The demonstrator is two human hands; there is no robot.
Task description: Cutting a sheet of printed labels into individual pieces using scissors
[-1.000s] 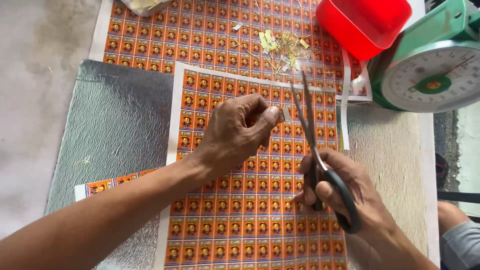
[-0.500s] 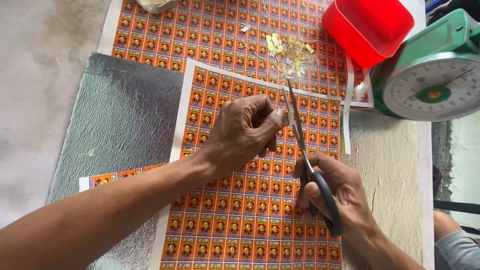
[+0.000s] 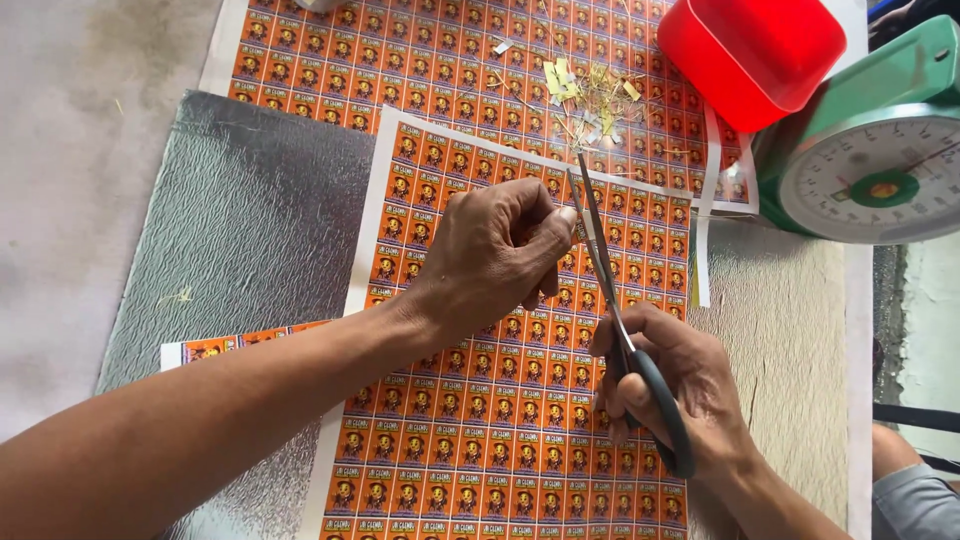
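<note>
Cutting step underway, by the look of it: left hand (image 3: 495, 255) pinches a tiny piece at the blades of the grey-handled steel scissors (image 3: 620, 320), gripped in right hand (image 3: 670, 385), over the orange printed sticker sheet (image 3: 450, 440). Next move calls for steady snip alignment.

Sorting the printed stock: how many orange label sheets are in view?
3: one under the hands and scissors, one at the top beneath the clippings, and one partly hidden at lower left. More may lie underneath.
</note>
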